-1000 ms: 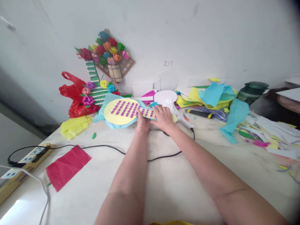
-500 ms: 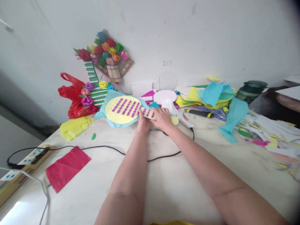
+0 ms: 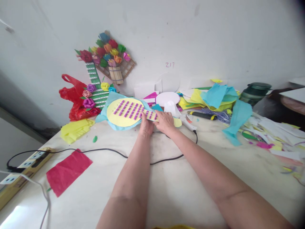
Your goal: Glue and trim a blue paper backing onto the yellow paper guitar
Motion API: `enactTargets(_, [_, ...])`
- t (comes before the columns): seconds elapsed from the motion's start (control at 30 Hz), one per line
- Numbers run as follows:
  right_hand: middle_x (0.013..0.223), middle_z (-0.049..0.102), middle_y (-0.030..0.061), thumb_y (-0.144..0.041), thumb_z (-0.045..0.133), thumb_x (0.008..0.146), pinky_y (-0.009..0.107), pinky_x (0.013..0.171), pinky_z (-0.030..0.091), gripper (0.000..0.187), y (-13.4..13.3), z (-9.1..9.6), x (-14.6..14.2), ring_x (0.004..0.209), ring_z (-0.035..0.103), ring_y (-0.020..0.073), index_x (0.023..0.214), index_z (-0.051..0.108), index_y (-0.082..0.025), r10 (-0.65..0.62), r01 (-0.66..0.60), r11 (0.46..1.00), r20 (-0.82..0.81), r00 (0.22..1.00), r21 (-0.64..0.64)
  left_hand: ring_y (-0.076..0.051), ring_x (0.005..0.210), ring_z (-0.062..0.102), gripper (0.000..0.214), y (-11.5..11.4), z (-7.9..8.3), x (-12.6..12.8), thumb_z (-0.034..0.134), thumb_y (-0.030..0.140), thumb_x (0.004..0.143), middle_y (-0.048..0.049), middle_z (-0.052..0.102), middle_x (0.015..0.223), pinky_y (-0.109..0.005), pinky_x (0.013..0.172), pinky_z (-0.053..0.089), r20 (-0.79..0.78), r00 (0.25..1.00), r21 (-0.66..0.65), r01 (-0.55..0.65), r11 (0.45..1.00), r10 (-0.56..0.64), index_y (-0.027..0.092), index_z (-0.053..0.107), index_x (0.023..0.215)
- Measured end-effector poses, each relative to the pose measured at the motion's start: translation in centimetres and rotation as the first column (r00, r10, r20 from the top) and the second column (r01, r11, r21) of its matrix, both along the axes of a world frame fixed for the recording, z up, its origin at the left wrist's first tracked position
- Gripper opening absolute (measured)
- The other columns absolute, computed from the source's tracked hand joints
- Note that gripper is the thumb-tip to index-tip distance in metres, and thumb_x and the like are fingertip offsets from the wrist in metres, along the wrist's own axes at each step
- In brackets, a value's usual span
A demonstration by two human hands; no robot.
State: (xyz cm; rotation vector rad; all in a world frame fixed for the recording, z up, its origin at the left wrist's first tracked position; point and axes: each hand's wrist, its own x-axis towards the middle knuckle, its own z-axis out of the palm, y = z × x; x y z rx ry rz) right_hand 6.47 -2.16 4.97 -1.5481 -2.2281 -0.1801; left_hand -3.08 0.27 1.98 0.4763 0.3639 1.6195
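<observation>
A yellow paper paddle shape with rows of purple strips lies on light blue tissue paper at the far side of the white table. My left hand rests at the paddle's neck, fingers curled against its lower edge. My right hand lies over the handle part, fingers flat and pressing down on it. Both arms stretch straight out across the table.
A white glue gun with a black cord lies right of my hands. A red paper sheet and a power strip sit left. Paper-flower crafts lean on the wall. Loose coloured paper and a green jar crowd the right.
The paddle and my hands have barely shifted; my right hand's fingers slid slightly along the handle. The view moved a little.
</observation>
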Motion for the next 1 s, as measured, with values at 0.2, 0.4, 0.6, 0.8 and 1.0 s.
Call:
enactTargets(0.2, [0.122, 0.051, 0.0122, -0.045, 0.052, 0.076, 0.039, 0.086, 0.027, 0.065, 0.2, 0.2, 0.5, 0.106, 0.046, 0.0268, 0.132, 0.032, -0.019, 0.101, -0.101, 0.994, -0.005, 0.995, 0.031, -0.023, 0.111, 0.052, 0.048, 0.3, -0.4, -0.3, 0.036, 0.051, 0.084, -0.0129, 0.058, 0.114, -0.037, 0.094, 0.039, -0.032, 0.999, -0.004, -0.027, 1.000, 0.027, 0.015, 0.057, 0.107])
enactTargets(0.4, [0.123, 0.051, 0.0120, -0.043, 0.045, 0.080, 0.039, 0.089, 0.026, 0.058, 0.3, 0.6, 0.8, 0.108, 0.045, 0.0260, 0.132, 0.034, -0.019, 0.158, -0.157, 0.987, -0.014, 0.987, 0.036, -0.022, 0.112, 0.051, 0.047, -0.1, 0.1, -0.3, 0.036, 0.050, 0.085, -0.0122, 0.058, 0.115, -0.037, 0.095, 0.039, 0.007, 1.000, 0.019, -0.013, 1.000, 0.013, 0.016, 0.055, 0.110])
enactTargets(0.6, [0.128, 0.048, 0.0093, -0.032, 0.045, 0.080, 0.038, 0.091, 0.027, 0.053, 0.9, 0.9, 1.4, 0.110, 0.045, 0.0255, 0.130, 0.037, -0.017, 0.157, -0.153, 0.987, -0.077, 0.985, 0.053, -0.019, 0.113, 0.050, 0.039, -0.2, 0.2, -0.3, 0.037, 0.043, 0.087, -0.0090, 0.058, 0.116, -0.035, 0.095, 0.039, 0.065, 0.997, 0.088, -0.047, 0.995, 0.041, 0.018, 0.054, 0.113])
enactTargets(0.8, [0.132, 0.045, 0.0076, -0.034, 0.048, 0.078, 0.038, 0.091, 0.028, 0.057, 1.2, 0.9, 1.8, 0.113, 0.043, 0.0251, 0.132, 0.035, -0.021, 0.195, -0.194, 0.981, -0.049, 0.980, 0.015, -0.019, 0.113, 0.050, 0.042, -0.2, 0.1, -0.4, 0.034, 0.044, 0.088, -0.0092, 0.057, 0.117, -0.034, 0.095, 0.039, -0.021, 0.998, 0.086, -0.057, 0.995, 0.059, 0.017, 0.055, 0.111])
enactTargets(1.0, [0.128, 0.048, 0.0083, -0.037, 0.050, 0.078, 0.037, 0.090, 0.029, 0.060, 1.3, 0.6, 1.7, 0.111, 0.044, 0.0247, 0.133, 0.033, -0.022, 0.191, -0.191, 0.981, -0.019, 0.981, -0.013, -0.020, 0.113, 0.050, 0.041, -0.1, -0.2, -0.4, 0.038, 0.046, 0.086, -0.0098, 0.058, 0.115, -0.035, 0.095, 0.039, -0.016, 0.999, 0.058, -0.037, 0.998, 0.038, 0.017, 0.057, 0.107])
